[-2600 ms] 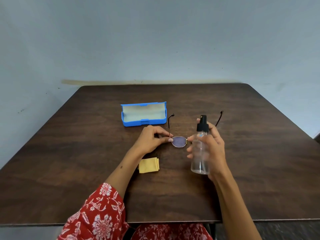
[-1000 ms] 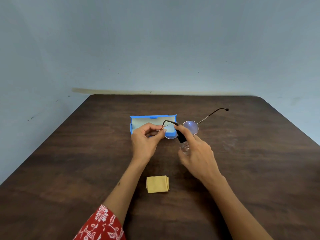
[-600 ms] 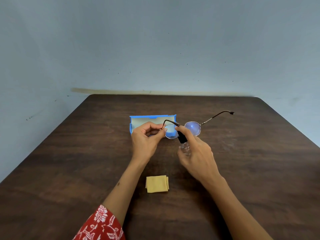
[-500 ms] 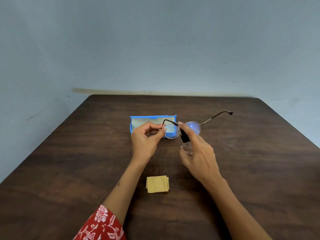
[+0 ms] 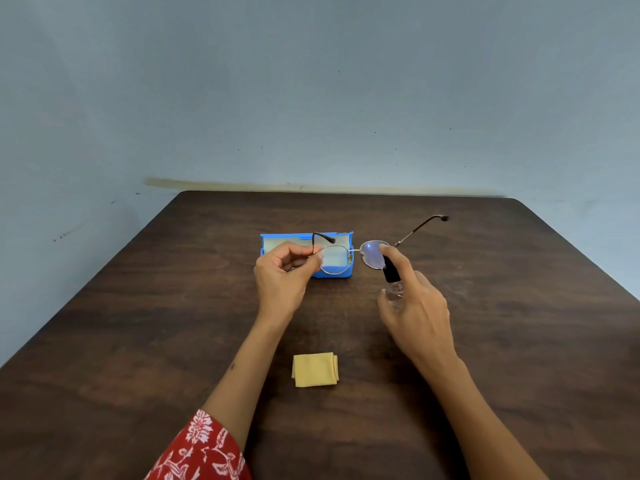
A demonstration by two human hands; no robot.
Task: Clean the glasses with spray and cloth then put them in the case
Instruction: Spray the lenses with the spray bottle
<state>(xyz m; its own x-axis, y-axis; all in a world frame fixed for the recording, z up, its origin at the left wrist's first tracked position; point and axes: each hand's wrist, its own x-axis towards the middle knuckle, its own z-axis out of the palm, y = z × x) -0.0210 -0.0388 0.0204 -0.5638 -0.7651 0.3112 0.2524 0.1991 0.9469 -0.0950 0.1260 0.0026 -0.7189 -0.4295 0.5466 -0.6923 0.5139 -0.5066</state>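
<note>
The left hand (image 5: 282,271) pinches the thin gold wire-rimmed glasses (image 5: 349,255) at their left end, frame running crosswise, while the right hand (image 5: 417,306) grips the small clear black-capped spray bottle (image 5: 393,282), nozzle just beside the right lens.

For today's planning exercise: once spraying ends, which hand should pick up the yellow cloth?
Probably the right hand: setting down the spray bottle frees it, while the left hand pinches the glasses.

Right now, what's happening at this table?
A person is mid-clean on a pair of wire-rimmed glasses. The left hand pinches the frame at one end, holding it above the table. The right hand grips a small clear spray bottle, index finger on its black nozzle, close to one lens. The folded yellow cloth lies untouched near the person. The blue case sits open behind the glasses.
</note>
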